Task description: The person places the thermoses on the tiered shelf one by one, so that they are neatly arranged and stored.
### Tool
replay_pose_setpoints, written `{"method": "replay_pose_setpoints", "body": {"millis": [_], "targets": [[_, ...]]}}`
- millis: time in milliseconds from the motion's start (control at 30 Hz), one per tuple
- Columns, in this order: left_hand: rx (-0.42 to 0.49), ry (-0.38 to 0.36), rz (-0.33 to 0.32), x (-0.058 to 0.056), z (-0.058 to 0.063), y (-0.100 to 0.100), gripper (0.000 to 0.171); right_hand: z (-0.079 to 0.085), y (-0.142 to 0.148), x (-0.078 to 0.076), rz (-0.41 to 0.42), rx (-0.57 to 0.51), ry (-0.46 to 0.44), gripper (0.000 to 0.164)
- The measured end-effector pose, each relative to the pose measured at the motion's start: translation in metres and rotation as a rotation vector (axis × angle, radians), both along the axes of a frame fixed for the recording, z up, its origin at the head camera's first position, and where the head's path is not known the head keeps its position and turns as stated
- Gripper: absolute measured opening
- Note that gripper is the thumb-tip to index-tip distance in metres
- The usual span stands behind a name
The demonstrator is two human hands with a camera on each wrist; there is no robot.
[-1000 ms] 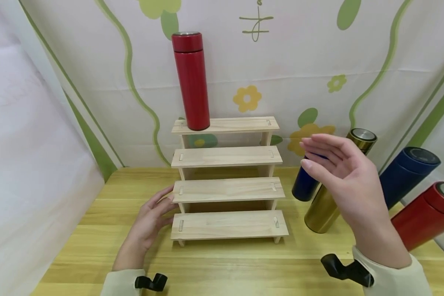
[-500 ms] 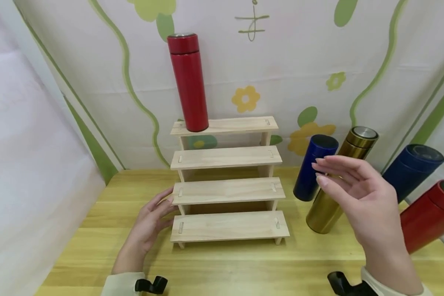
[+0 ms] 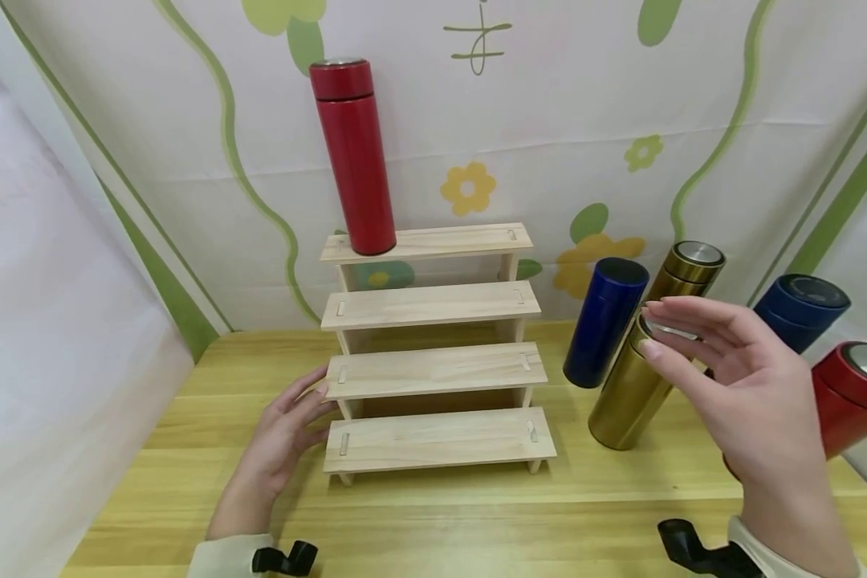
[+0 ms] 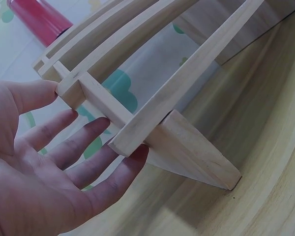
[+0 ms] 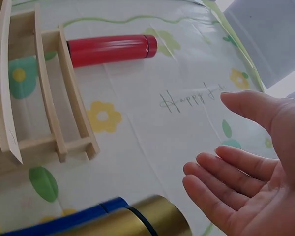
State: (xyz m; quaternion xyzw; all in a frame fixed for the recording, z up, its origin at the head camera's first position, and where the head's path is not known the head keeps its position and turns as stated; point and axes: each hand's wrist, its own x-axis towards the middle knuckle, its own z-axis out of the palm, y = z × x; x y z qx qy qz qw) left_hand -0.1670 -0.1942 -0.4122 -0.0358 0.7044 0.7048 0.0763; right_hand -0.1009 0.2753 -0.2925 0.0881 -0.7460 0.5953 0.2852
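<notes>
In the head view, my left hand rests at the left end of a stepped wooden shelf, its fingertips touching the board ends. The left wrist view shows thumb and fingers of the left hand against those ends. On the top step, at the left, a red thermos flask stands upright. My right hand, fingers loosely bent and thumb apart, is near the lid of a front gold thermos flask. In the right wrist view, a gap separates the right hand from the gold flask.
Beside the front gold flask stands a small blue flask. Farther right are a second gold flask, a dark blue flask and another red flask, partly behind the right hand. Wooden tabletop and flowered cloth surround them.
My right hand has moved right and down, away from the small blue flask and over the front gold one. The left hand stays at the shelf. The head view has shifted slightly.
</notes>
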Motion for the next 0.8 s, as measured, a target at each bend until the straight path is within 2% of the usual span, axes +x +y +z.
{"method": "replay_pose_setpoints", "body": {"millis": [167,300,367,433,500,667,800], "targets": [[0.005,0.007,0.000,0.000,0.000,0.000,0.057,0.003,0.015,0.000,-0.339,0.221,0.018,0.055],[0.004,0.007,-0.003,0.000,0.001,0.000,0.057,0.002,0.030,0.001,-0.564,0.242,0.005,0.055],[0.003,0.006,-0.002,0.000,0.002,0.001,0.057,0.002,0.037,0.003,-0.649,0.206,-0.022,0.052],[0.001,0.006,-0.002,0.000,0.002,0.001,0.057,0.004,0.045,0.005,-0.716,0.161,-0.054,0.050],[0.000,0.005,-0.001,0.000,0.002,0.001,0.057,0.004,0.055,0.007,-0.775,0.123,-0.132,0.050],[-0.001,0.003,0.002,0.000,0.002,0.001,0.057,0.001,0.088,0.005,-0.808,-0.031,-0.336,0.045],[0.001,0.004,0.003,0.001,0.002,0.000,0.057,-0.006,0.105,-0.001,-0.806,-0.135,-0.320,0.040]]}}
